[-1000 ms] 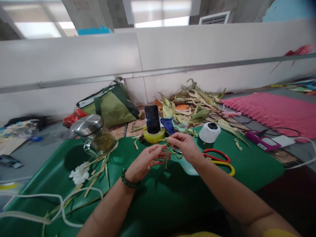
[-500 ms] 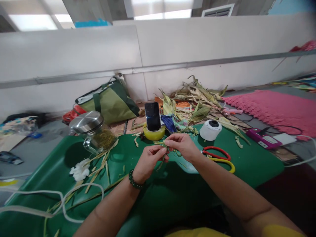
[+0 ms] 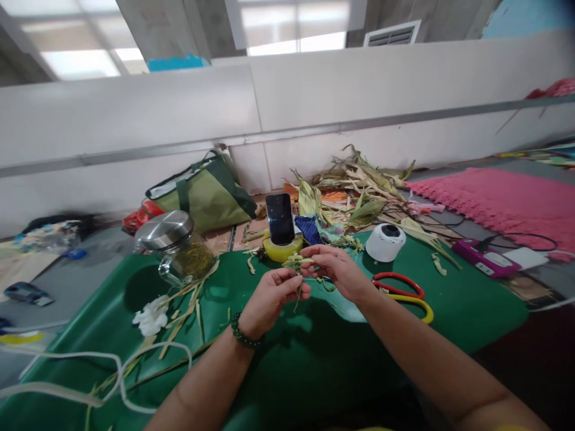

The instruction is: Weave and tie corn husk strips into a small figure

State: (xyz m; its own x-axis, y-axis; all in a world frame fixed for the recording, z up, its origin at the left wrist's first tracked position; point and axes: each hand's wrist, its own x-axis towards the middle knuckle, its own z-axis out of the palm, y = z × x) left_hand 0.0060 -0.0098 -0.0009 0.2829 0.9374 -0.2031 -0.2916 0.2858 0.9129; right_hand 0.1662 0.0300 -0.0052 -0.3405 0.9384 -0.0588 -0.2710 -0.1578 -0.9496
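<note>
Over the green mat (image 3: 287,359) my two hands meet on a small piece of folded green leaf strips (image 3: 297,262). My left hand (image 3: 272,297), with a dark bead bracelet at the wrist, pinches the lower ends of the strips. My right hand (image 3: 338,269) pinches the top of the same piece, fingers closed. A thin strip hangs down between the hands. Just beyond them a black phone (image 3: 279,218) stands upright in a yellow tape roll (image 3: 282,248).
Red and yellow scissors (image 3: 404,293) lie right of my right hand, near a white round device (image 3: 383,242). A lidded glass jar (image 3: 173,246), loose strips and a white flower (image 3: 150,316) sit left. Dried leaves (image 3: 359,185), a green bag (image 3: 202,191), a pink mat (image 3: 498,200) and cables lie around.
Both hands have drawn closer together on the leaf piece and shifted slightly right and up in view. The hanging strip now looks shorter.
</note>
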